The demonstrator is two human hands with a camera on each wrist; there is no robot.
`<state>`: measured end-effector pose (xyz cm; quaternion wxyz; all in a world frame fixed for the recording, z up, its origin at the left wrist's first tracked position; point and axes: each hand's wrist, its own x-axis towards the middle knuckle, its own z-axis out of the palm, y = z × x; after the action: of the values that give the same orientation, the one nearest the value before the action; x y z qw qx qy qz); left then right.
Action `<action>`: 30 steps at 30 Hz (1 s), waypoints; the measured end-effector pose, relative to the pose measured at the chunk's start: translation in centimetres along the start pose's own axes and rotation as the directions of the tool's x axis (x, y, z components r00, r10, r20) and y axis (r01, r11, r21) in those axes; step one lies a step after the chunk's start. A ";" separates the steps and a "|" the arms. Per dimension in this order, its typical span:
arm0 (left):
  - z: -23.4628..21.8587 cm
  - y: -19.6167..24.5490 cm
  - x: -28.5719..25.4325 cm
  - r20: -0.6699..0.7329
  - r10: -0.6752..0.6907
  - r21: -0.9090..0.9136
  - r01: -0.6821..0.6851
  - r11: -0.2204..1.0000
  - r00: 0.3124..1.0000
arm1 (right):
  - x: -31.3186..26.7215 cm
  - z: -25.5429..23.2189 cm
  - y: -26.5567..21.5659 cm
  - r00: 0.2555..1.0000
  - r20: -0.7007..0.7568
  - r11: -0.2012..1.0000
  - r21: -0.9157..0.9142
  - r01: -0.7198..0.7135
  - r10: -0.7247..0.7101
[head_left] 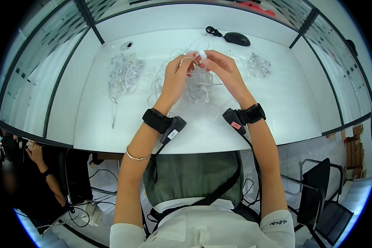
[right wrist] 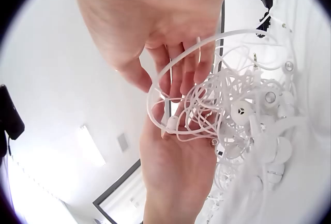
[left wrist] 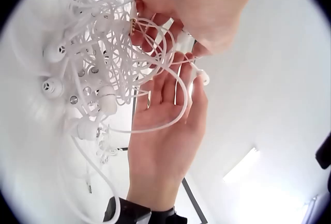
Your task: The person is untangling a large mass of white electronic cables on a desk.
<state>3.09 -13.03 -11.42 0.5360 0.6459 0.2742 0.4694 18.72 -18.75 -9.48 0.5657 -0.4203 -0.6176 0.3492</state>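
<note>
In the head view both hands meet above a tangle of white wired earphones on the white table. My left hand pinches a thin white earphone cable at its fingertips. Close beside it, my right hand holds the same earphones between thumb and fingers, a white earbud showing at the tips. From the left wrist, that earbud sits by the right thumb. Cable loops hang between the palms, and a jack plug shows beside the left fingers. In the right wrist view a large cable loop crosses before the right fingers.
A larger heap of white earphones lies to the left, a smaller heap to the right. At the back is a black mouse with its bundled cord. White partitions enclose the table. Another person's arm shows at lower left.
</note>
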 end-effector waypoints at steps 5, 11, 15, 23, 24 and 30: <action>-0.5 -0.3 0.2 0.080 0.033 -0.052 -0.028 0.998 0.996 | 0.2 0.1 -0.6 0.998 0.033 0.994 -0.098 0.047 -0.044; -0.3 0.7 0.0 0.056 0.001 -0.074 0.004 0.997 0.998 | 0.2 -0.6 -0.3 0.997 -0.070 0.999 -0.033 0.013 -0.015; -0.3 0.5 0.3 0.032 -0.008 -0.166 0.013 0.986 0.999 | 0.0 -0.6 -0.3 0.999 0.047 0.969 -0.248 0.016 -0.005; -0.1 0.7 0.3 0.094 -0.005 -0.058 0.010 0.998 0.996 | 0.0 -0.8 0.2 1.000 -0.004 0.879 -0.477 0.005 -0.008; -0.3 0.6 0.3 0.163 -0.011 -0.070 0.023 0.997 0.987 | 0.0 -0.9 0.4 0.999 -0.042 0.901 -0.433 0.005 -0.026; -0.1 0.5 0.2 0.175 -0.047 -0.223 0.087 0.971 0.983 | 0.1 -1.2 0.4 0.960 -0.258 0.928 -0.373 0.005 -0.109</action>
<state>2.99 -12.93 -10.85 0.6440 0.6072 0.1933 0.4232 19.97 -18.57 -9.70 0.5666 -0.5451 -0.5998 0.1485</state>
